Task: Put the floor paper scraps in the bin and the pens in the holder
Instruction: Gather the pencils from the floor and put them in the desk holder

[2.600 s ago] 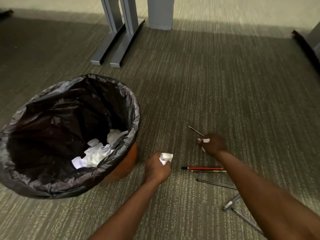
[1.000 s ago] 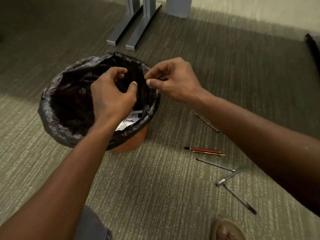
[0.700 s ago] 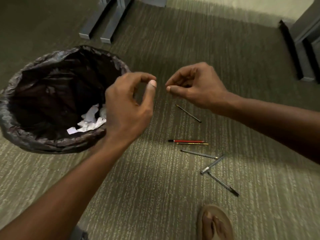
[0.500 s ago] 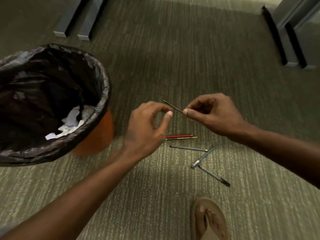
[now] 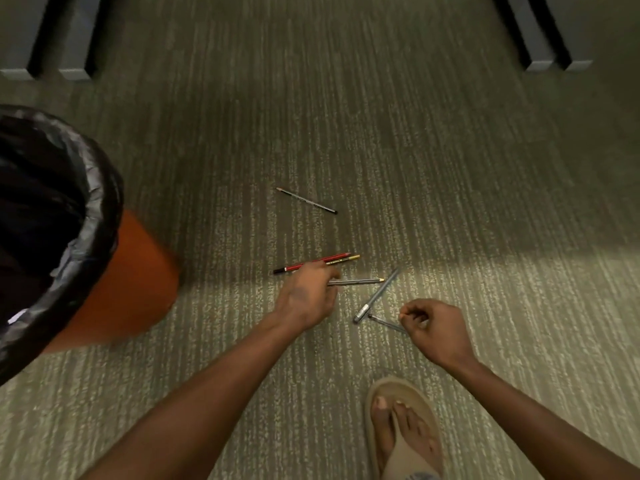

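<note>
Several pens and pencils lie on the green carpet. My left hand reaches down with its fingertips pinched on the left end of a grey pencil, touching a red pencil and a yellow one beside it. My right hand is curled over the far end of a dark pen, next to a silver pen. Another grey pencil lies apart, farther away. The orange bin with a black liner stands at the left. No pen holder is in view.
My sandalled foot stands just behind the pens at the bottom. Grey desk feet rest on the carpet at the top left and top right.
Both hands dropped their paper scraps into the bin, then swung right and down to the pens. My view turned right, so the bin now sits at the left edge.
</note>
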